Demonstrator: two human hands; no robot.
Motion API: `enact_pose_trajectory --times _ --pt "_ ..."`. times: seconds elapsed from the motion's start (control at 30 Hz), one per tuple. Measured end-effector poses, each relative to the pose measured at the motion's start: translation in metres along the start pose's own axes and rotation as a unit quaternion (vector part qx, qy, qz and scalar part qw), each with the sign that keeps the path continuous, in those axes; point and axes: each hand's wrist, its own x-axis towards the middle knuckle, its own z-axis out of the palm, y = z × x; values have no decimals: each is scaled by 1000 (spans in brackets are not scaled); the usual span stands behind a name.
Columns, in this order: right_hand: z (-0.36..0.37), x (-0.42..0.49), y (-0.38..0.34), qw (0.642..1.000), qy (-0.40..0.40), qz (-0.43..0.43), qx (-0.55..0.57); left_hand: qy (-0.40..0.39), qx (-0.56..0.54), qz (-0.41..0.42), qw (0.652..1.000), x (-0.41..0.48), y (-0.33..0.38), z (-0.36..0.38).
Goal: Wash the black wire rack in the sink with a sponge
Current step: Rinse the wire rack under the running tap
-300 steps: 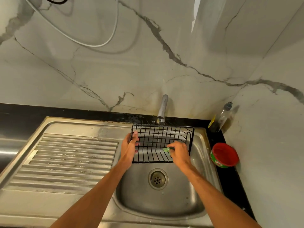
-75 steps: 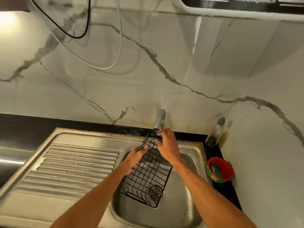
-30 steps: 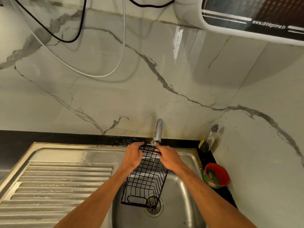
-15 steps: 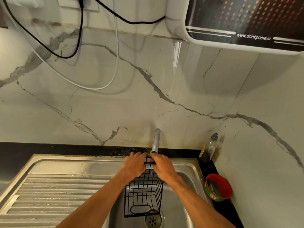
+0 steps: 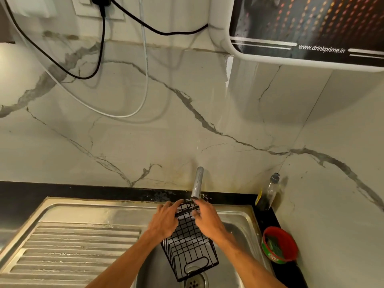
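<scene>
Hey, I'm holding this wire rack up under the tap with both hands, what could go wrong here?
The rack is tilted, gripped only at its top end by your left hand and right hand; wet wire may slip and drop onto the drain. Its top sits right at the tap and might knock it.

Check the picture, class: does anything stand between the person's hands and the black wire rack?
Nothing visible does. The left hand and right hand both grip the far end of the black wire rack, held over the sink below the tap.
</scene>
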Motion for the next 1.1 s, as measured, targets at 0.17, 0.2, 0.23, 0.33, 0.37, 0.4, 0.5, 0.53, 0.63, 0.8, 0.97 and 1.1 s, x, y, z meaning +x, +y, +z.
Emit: enact_pose_trajectory --times 0.17,0.2,0.23,0.33,0.37,0.4,0.5,0.53,0.63,0.8,0.97,1.1 --pt "0 -5 -6 990 31 40 129 29 -58 24 998 1 -2 5" --pt "1 -6 -5 990 33 42 133 33 -71 29 996 -1 -1 6" --pt "2 -7 -5 990 32 42 128 37 -85 29 995 -3 -2 8" --pt "12 -9 -6 992 34 37 117 51 -128 20 990 -10 -5 14" --pt "12 -10 -10 993 28 40 112 55 -143 14 988 -12 -8 15" --pt "14 -10 -12 993 18 43 112 59 -157 10 986 -14 -10 16" --pt "17 -8 -13 995 -7 41 95 49 -182 -4 982 -18 -12 16" --pt "18 -8 -14 995 -12 35 88 42 -178 -14 983 -18 -12 15" --pt "23 -9 -21 996 -38 18 74 37 -132 -25 990 -9 -3 8" --pt "25 -6 -22 995 -38 -16 88 46 -143 32 988 5 16 -1" --pt "17 -19 10 999 -7 4 32 114 -167 12 979 1 10 1" --pt "21 -17 -10 999 11 -35 -26 137 -202 19 970 -3 14 9"
